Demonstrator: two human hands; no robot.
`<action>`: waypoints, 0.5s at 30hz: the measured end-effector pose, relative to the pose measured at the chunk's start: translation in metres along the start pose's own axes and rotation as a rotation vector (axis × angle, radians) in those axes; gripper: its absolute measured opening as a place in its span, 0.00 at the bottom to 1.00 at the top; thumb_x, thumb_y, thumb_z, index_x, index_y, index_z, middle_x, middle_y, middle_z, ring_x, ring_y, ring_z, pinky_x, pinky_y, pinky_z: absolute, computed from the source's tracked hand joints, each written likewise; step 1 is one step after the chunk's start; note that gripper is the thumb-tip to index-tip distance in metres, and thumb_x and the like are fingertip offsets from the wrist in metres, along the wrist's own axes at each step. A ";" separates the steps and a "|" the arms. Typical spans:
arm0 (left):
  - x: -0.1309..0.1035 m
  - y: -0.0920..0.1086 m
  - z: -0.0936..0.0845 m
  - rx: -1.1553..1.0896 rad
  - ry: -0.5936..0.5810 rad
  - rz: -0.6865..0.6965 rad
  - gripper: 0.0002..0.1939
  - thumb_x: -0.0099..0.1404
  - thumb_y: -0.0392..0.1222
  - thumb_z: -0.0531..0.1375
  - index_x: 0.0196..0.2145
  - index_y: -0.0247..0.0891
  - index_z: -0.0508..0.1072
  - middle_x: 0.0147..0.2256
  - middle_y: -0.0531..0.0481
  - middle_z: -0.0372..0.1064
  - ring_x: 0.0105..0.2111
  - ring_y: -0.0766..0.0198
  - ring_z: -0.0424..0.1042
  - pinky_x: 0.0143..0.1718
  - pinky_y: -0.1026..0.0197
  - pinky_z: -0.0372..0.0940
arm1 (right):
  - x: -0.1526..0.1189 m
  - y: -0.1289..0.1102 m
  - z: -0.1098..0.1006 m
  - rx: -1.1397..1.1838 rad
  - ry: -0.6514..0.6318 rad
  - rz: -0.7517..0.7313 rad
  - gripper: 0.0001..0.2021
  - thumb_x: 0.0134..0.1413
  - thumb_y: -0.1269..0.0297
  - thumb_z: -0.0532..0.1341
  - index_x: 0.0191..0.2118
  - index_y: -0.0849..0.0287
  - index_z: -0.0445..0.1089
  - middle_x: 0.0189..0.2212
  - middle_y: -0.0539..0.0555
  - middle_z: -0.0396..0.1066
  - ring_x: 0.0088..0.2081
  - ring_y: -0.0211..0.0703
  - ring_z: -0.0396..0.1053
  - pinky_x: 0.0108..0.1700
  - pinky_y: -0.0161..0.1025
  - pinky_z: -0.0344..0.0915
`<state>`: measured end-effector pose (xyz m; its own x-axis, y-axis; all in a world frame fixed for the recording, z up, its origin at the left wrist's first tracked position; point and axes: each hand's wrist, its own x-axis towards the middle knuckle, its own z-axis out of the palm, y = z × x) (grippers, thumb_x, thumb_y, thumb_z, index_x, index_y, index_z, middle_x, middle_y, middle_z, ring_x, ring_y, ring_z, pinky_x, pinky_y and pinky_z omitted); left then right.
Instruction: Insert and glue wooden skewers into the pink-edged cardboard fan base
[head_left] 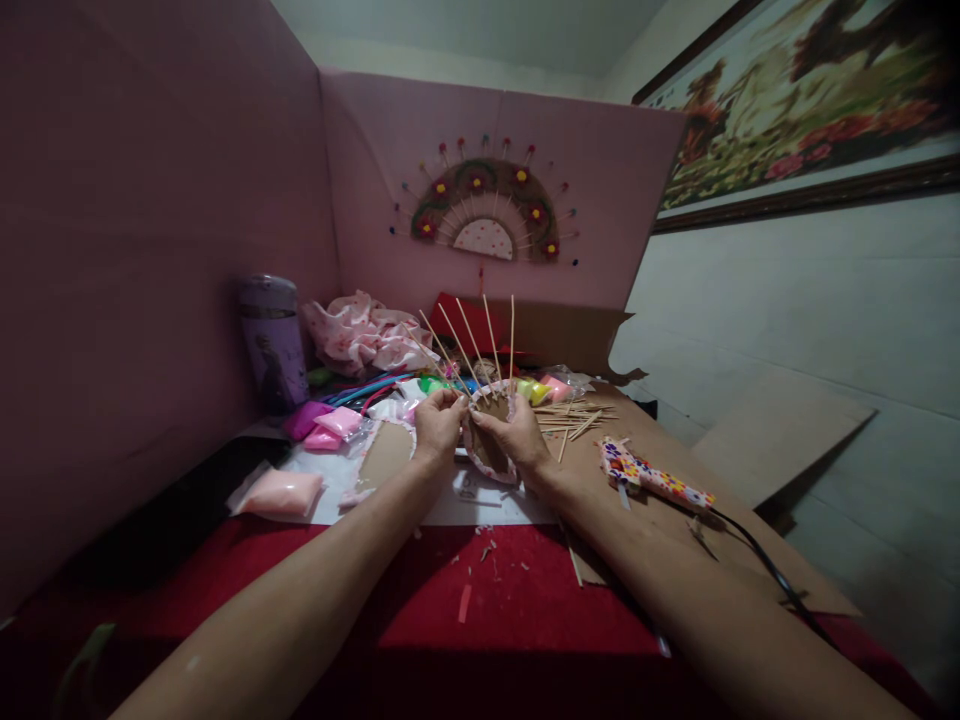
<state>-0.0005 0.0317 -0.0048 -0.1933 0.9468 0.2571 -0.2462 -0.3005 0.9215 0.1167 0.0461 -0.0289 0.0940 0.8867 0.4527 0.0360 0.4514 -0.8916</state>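
My right hand (514, 435) is closed on the right edge of a small cardboard piece (491, 448) with a pale fabric rim, its thumb on the brown face. Several thin wooden sticks (466, 335) fan upward from the top edge of this piece. At its upper left my left hand (441, 425) has its fingers pinched together beside the leftmost sticks; whether they grip a stick or the rim is too small to tell. Left of that hand, a second fabric-edged cardboard piece (386, 458) lies on white paper (487, 505).
Loose sticks (577, 415) and a flowered glue gun (652, 478) with a black cord lie on brown cardboard at the right. Clay bags (281, 492), crumpled fabric (367, 332) and a purple tumbler (274, 345) stand left. A decorated fan (487, 205) hangs on the pink panel.
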 end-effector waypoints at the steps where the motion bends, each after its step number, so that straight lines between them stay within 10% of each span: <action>1: 0.000 0.000 0.000 0.002 0.002 0.003 0.09 0.46 0.40 0.63 0.19 0.37 0.65 0.18 0.57 0.60 0.19 0.70 0.59 0.22 0.66 0.56 | 0.000 0.001 0.000 -0.002 0.004 -0.002 0.26 0.36 0.56 0.69 0.43 0.55 0.62 0.34 0.51 0.71 0.37 0.45 0.71 0.42 0.43 0.67; 15: 0.000 -0.002 0.000 0.042 0.014 0.017 0.05 0.45 0.37 0.61 0.21 0.36 0.66 0.19 0.56 0.61 0.20 0.69 0.60 0.22 0.66 0.56 | 0.000 0.000 -0.001 -0.033 -0.004 0.055 0.24 0.35 0.57 0.70 0.41 0.56 0.63 0.33 0.51 0.73 0.37 0.47 0.71 0.41 0.45 0.67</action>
<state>0.0000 0.0327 -0.0062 -0.2102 0.9399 0.2692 -0.2023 -0.3112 0.9286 0.1175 0.0458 -0.0287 0.0930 0.9103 0.4034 0.0632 0.3989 -0.9148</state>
